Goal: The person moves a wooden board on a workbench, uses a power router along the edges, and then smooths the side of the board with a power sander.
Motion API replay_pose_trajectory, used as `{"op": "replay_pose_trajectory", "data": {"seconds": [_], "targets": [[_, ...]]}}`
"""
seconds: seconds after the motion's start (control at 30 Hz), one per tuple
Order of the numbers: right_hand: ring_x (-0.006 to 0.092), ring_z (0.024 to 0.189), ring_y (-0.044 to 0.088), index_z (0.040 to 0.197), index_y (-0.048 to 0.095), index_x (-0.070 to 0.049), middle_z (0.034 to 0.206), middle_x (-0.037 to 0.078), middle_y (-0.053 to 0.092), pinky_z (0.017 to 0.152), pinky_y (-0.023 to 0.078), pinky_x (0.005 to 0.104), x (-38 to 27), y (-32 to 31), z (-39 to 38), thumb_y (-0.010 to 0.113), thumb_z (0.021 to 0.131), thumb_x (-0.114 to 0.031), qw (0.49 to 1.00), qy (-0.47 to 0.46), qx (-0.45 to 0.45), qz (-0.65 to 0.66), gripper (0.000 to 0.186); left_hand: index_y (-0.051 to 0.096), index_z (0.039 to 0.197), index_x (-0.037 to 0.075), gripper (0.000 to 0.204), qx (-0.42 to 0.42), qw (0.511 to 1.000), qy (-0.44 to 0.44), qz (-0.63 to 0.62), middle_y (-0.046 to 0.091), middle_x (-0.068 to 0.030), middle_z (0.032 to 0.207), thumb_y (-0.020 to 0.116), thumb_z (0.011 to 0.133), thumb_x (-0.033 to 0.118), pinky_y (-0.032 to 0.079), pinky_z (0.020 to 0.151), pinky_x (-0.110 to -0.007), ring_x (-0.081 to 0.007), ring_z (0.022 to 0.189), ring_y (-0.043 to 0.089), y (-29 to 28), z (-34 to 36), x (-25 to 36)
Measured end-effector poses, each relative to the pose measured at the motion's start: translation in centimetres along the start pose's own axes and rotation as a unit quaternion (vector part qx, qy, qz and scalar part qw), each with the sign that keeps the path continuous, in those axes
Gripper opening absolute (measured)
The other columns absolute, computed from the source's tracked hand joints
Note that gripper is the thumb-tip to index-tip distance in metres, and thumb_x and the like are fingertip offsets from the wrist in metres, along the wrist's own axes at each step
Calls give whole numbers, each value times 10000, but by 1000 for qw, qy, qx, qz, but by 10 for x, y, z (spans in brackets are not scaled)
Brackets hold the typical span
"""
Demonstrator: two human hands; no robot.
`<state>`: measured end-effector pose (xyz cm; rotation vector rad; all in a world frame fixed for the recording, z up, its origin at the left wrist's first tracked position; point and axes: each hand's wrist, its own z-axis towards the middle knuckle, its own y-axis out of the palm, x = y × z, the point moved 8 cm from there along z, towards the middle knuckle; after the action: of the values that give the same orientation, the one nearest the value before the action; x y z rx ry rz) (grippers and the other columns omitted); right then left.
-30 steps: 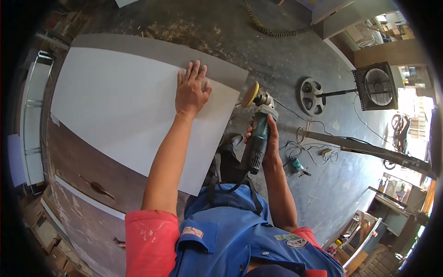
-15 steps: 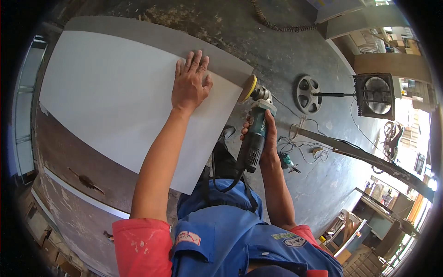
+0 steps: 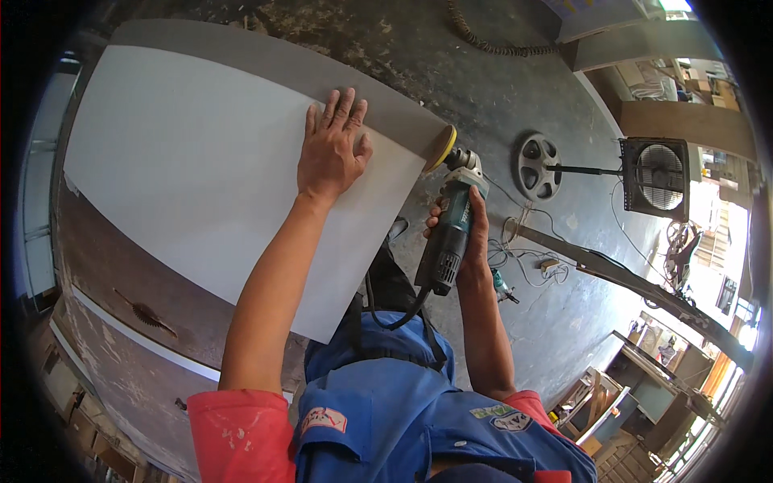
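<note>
My left hand point(image 3: 330, 157) lies spread on a white board point(image 3: 185, 161), its fingertips reaching over a grey strip point(image 3: 201, 44) along the board's far edge. My right hand point(image 3: 471, 229) grips a teal and black angle grinder point(image 3: 452, 229) with a yellow disc pad point(image 3: 443, 146). The pad is up at the board's right end, by the grey strip; whether it touches cannot be told. The tool's black cord loops down by my waist.
A brown work surface point(image 3: 121, 266) lies under the board, with a brush point(image 3: 146, 314) on it. Right are a fan point(image 3: 659, 177) on a round-based stand, cables, a second power tool point(image 3: 501, 282), a long beam point(image 3: 612, 274) and wooden shelves. A coiled hose point(image 3: 491, 44) lies beyond.
The grinder in my right hand has moved up and slightly left relative to the board, bringing its pad to the board's right edge. My left hand stays spread on the board; the view has shifted slightly.
</note>
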<state>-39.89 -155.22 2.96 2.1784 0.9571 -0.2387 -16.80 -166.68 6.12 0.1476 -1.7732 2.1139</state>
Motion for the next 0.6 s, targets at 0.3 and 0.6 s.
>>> {"op": "replay_pose_trajectory", "data": {"seconds": [0.3,0.6], "targets": [[242,671,710,1046,594,-25,799,134,670,610,629,399,-12,0,11,668,898,-629,1000,2,-6,3,627,474,1538,144,582,-3,1000,1,0,358,-70,1651,576,977,260,229,1255,-527,-283,1529,313,0,-3,0],[219,682,688,1083,589,-34,827,111,645,626,617,383,5,-6,5,618,938,-624,1000,12,-3,-16,608,478,1535,142,580,4,1000,4,0,356,-67,1653,580,976,258,249,1246,-535,-285,1529,314,-2,-1,0]]}}
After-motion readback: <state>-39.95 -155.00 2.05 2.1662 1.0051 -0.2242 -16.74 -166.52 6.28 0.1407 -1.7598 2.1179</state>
